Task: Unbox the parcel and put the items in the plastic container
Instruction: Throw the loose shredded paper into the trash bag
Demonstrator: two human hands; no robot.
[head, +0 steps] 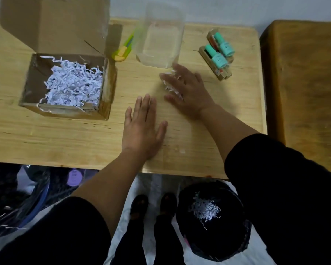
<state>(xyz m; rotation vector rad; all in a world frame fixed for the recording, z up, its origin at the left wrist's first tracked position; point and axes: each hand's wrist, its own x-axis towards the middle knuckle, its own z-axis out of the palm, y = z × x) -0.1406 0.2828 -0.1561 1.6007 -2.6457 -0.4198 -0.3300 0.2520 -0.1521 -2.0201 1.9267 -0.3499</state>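
Observation:
The open cardboard parcel stands at the left of the wooden table, filled with white shredded paper. A clear plastic container stands at the back middle with nothing visible in it. Two teal-capped bottles lie on two small gold boxes at its right. My right hand lies spread over a few loose paper shreds just in front of the container. My left hand rests flat on the table, fingers straight.
A yellow-green box cutter lies between the parcel and the container. A brown block stands right of the table. Below the table's front edge stands a black bin with shredded paper in it, and plastic bags at the left.

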